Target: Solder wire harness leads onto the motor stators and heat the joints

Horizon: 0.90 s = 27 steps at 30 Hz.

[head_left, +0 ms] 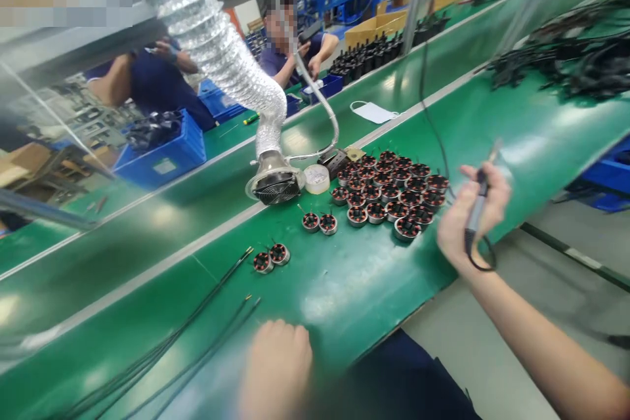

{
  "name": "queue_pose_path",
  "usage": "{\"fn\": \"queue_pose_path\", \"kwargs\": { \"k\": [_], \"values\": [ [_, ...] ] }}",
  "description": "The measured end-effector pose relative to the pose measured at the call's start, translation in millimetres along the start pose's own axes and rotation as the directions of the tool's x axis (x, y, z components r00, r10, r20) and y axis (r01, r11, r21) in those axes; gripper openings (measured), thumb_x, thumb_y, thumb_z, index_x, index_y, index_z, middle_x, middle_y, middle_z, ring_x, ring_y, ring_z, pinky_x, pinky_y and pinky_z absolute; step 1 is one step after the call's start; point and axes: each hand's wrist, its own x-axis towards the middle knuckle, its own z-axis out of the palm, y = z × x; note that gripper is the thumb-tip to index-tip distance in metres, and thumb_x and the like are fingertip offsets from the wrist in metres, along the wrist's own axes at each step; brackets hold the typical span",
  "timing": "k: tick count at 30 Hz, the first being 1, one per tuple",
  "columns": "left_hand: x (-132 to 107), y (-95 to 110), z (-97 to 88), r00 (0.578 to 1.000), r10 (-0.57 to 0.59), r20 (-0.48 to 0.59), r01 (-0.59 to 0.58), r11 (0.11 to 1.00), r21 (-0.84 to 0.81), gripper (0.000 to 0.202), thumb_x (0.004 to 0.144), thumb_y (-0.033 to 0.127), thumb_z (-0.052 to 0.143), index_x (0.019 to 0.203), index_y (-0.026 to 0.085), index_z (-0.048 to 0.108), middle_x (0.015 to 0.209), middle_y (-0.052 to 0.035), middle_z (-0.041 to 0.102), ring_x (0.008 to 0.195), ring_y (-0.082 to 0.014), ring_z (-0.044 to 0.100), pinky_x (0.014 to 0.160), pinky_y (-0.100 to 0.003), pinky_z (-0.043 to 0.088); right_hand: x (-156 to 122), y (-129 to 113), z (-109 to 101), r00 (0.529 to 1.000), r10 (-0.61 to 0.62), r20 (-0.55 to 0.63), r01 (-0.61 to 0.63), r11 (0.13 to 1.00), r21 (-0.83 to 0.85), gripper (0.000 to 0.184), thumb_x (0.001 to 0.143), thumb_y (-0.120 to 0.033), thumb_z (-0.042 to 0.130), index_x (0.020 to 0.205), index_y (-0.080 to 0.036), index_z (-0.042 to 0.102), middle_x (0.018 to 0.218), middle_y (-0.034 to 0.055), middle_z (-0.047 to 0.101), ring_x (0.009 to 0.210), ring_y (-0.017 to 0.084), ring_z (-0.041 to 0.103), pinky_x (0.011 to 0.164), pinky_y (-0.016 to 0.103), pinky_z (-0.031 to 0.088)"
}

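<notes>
My right hand [475, 216] is closed round the grey handle of a soldering iron [473, 220], its tip pointing up and away over the green bench. The iron's cord loops below the wrist. Near the front edge, my left hand [278, 364] is blurred, its fingers curled under; whatever they hold is hidden. Several motor stators [377, 212] with copper windings sit grouped left of my right hand. Two more stators [279, 254] stand apart, beyond my left hand. Black cables [197, 308] with bare metal ends lie to the left of it.
A fume extractor duct [221, 46] hangs down to a round fan hood [275, 178] beside a roll of tape [316, 179]. A white mask [374, 111] lies farther back. Black cables [571, 59] pile up at the far right. Co-workers sit across the bench near a blue bin [165, 157].
</notes>
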Motion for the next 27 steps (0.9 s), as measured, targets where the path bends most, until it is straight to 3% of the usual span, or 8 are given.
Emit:
{"fn": "queue_pose_path", "kwargs": {
  "k": [3,7,10,12,14,19,23,27],
  "values": [
    [-10.6,-6.0,-3.4,0.968,-0.204,0.147,0.207,0.978,-0.007,0.027,0.092,0.015,0.051,0.066,0.021,0.055,0.052,-0.0015,0.055,0.047,-0.0188,0.056,0.052,-0.032,0.034,3.8,-25.1,-9.6,0.983,-0.17,0.065,0.166,0.984,0.063,0.036,0.1,-0.032,0.053,0.134,-0.026,0.063,0.122,0.0119,0.065,0.102,0.031,0.072,0.095,0.052,0.052],
    [-19.7,-30.0,-4.6,0.774,-0.463,0.432,0.579,0.793,-0.187,0.03,0.099,0.021,0.04,0.077,0.02,0.06,0.057,-0.0029,0.061,0.049,-0.0186,0.06,0.05,-0.029,0.031,-13.1,-71.2,-14.1,0.886,-0.184,0.425,0.154,0.983,0.102,0.036,0.098,-0.032,0.056,0.132,-0.035,0.065,0.1,0.0078,0.073,0.096,0.031,0.071,0.093,0.054,0.055],
    [-22.5,-66.3,-5.8,0.619,-0.489,0.615,0.784,0.335,-0.522,0.032,0.102,0.037,0.036,0.086,0.02,0.058,0.061,0.0,0.06,0.052,-0.0158,0.061,0.051,-0.025,0.04,-42.9,-101.5,-5.3,0.676,-0.241,0.697,0.095,0.966,0.241,0.036,0.098,-0.029,0.057,0.132,-0.039,0.063,0.097,0.0047,0.073,0.084,0.025,0.071,0.08,0.044,0.059],
    [-22.5,-95.1,-4.2,0.576,-0.515,0.635,0.749,0.022,-0.662,0.034,0.099,0.048,0.041,0.091,0.02,0.056,0.063,0.0019,0.058,0.051,-0.0142,0.06,0.051,-0.025,0.045,-66.6,-115.1,5.7,0.535,-0.282,0.796,0.055,0.952,0.3,0.035,0.099,-0.029,0.055,0.133,-0.037,0.061,0.1,0.0041,0.071,0.081,0.021,0.071,0.073,0.037,0.059],
    [-20.1,-120.5,2.4,0.549,-0.616,0.565,0.634,-0.133,-0.762,0.035,0.093,0.053,0.052,0.094,0.018,0.056,0.066,0.0025,0.057,0.055,-0.0135,0.059,0.052,-0.025,0.048,-88.0,-123.9,18.4,0.455,-0.294,0.841,0.033,0.949,0.314,0.032,0.1,-0.03,0.053,0.131,-0.032,0.062,0.102,0.0047,0.069,0.083,0.019,0.071,0.071,0.032,0.058],
    [-0.2,-138.3,35.6,0.454,-0.723,0.521,0.575,-0.209,-0.791,0.031,0.074,0.034,0.072,0.095,0.015,0.06,0.073,0.0049,0.052,0.05,-0.0041,0.041,0.044,-0.017,0.033,-122.0,-132.9,49.8,0.297,-0.336,0.894,-0.056,0.928,0.367,0.027,0.1,-0.027,0.051,0.125,-0.027,0.061,0.106,0.0068,0.063,0.091,0.02,0.068,0.08,0.033,0.058],
    [18.2,-121.4,53.3,0.506,-0.644,0.574,0.612,-0.202,-0.765,0.05,0.061,0.023,0.082,0.106,0.015,0.062,0.089,-0.0003,0.063,0.061,-0.0066,0.056,0.058,-0.02,0.044,-144.3,-134.8,70.1,0.212,-0.34,0.916,-0.155,0.914,0.375,0.042,0.094,-0.023,0.062,0.134,-0.028,0.052,0.12,0.0082,0.058,0.103,0.023,0.065,0.092,0.038,0.056],
    [24.4,-109.9,55.1,0.542,-0.664,0.514,0.628,-0.086,-0.773,0.052,0.062,0.036,0.086,0.104,0.014,0.064,0.092,-0.007,0.072,0.083,-0.0187,0.069,0.081,-0.031,0.052,-157.8,-139.3,82.0,0.147,-0.341,0.929,-0.167,0.917,0.363,0.049,0.089,-0.02,0.069,0.134,-0.024,0.051,0.121,0.0089,0.055,0.106,0.022,0.062,0.093,0.035,0.054]
  ]
}}
